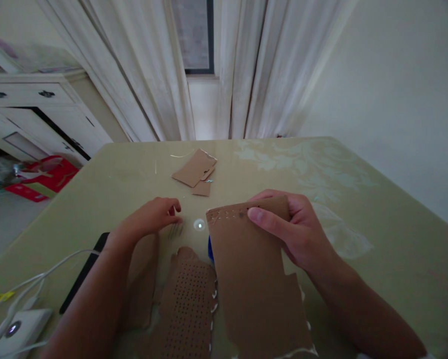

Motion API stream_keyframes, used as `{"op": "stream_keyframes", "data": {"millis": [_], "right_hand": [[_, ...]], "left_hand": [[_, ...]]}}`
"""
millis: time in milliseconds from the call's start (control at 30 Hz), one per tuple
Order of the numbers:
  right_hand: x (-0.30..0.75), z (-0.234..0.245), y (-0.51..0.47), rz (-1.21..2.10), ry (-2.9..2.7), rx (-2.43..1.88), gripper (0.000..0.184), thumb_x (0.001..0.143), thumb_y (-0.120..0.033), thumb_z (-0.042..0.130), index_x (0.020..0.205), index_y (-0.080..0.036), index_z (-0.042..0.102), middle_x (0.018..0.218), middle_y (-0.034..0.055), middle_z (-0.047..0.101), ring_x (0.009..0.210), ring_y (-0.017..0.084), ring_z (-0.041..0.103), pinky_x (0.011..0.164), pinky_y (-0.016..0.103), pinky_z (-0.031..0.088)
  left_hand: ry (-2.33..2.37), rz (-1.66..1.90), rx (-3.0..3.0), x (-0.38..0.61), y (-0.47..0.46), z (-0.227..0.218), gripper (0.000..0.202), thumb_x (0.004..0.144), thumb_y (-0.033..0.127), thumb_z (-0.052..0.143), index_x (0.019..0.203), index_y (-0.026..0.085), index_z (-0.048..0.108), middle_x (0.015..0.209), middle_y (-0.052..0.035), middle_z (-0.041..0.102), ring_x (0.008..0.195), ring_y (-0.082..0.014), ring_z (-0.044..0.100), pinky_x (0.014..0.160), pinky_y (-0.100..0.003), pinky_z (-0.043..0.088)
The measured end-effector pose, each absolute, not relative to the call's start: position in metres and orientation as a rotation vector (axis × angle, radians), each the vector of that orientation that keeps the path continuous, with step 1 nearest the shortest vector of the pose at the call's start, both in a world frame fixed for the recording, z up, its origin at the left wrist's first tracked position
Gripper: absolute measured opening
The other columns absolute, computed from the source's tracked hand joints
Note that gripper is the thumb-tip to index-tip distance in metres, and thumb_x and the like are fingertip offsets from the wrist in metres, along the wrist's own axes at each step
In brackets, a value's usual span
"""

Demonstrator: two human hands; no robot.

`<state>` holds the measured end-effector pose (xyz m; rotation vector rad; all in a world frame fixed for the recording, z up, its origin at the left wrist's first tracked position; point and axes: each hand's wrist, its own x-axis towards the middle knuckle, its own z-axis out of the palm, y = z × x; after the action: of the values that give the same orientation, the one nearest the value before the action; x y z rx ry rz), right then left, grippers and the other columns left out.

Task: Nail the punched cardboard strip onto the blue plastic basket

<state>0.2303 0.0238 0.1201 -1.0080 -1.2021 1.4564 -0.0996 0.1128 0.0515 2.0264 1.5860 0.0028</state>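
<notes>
My right hand (295, 229) grips the top edge of a large brown cardboard sheet (254, 284), thumb across its front, near a row of stitched holes. My left hand (152, 217) hovers low over the table with the fingertips pinched together; what they hold is too small to make out. Below it lies a cardboard piece with many punched holes (188, 309) and another plain piece (143, 284). A blue thing (210, 249) peeks out behind the held sheet.
Small cardboard scraps (196, 172) lie further back on the green glossy table (358, 199). A black phone (84, 271), white cables and a white device (16, 329) sit at the left. A white cabinet (40, 114) and curtains stand behind.
</notes>
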Motion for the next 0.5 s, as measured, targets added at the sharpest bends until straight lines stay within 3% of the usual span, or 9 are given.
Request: {"op": "stream_keyframes", "data": {"millis": [100, 200, 333, 500], "right_hand": [[0.228, 0.119, 0.023, 1.488, -1.199, -0.986, 0.028, 0.084, -0.044, 0.097, 0.088, -0.019, 0.086, 0.076, 0.0017, 0.075, 0.062, 0.013, 0.063, 0.054, 0.021, 0.048], [0.228, 0.118, 0.023, 1.547, -1.186, -0.964, 0.029, 0.084, -0.045, 0.097, 0.088, -0.019, 0.085, 0.075, 0.0010, 0.073, 0.061, 0.011, 0.061, 0.053, 0.020, 0.046], [0.227, 0.118, 0.022, 1.626, -1.173, -0.942, 0.030, 0.084, -0.045, 0.097, 0.088, -0.019, 0.084, 0.074, 0.0006, 0.072, 0.060, 0.011, 0.061, 0.053, 0.019, 0.046], [0.226, 0.117, 0.020, 1.649, -1.169, -0.939, 0.033, 0.084, -0.047, 0.097, 0.090, -0.017, 0.084, 0.076, 0.0021, 0.074, 0.061, 0.012, 0.061, 0.054, 0.020, 0.046]], "left_hand": [[1.298, 0.641, 2.192, -0.072, 0.092, 0.075, 0.025, 0.100, 0.041, 0.073, 0.116, 0.023, 0.080, 0.105, -0.0082, 0.084, 0.089, -0.0221, 0.076, 0.078, -0.032, 0.058], [0.807, 1.103, 2.263, -0.042, 0.070, 0.091, 0.023, 0.101, 0.029, 0.078, 0.124, 0.025, 0.081, 0.118, -0.0099, 0.083, 0.106, -0.0218, 0.078, 0.087, -0.030, 0.061], [0.643, 1.238, 2.293, -0.020, 0.055, 0.098, 0.012, 0.102, 0.017, 0.074, 0.110, 0.021, 0.081, 0.109, -0.0097, 0.083, 0.097, -0.0188, 0.080, 0.086, -0.029, 0.064], [0.664, 1.291, 2.282, -0.017, 0.057, 0.095, 0.006, 0.100, 0.017, 0.078, 0.105, 0.020, 0.079, 0.105, -0.0085, 0.082, 0.094, -0.0182, 0.080, 0.084, -0.028, 0.064]]}}
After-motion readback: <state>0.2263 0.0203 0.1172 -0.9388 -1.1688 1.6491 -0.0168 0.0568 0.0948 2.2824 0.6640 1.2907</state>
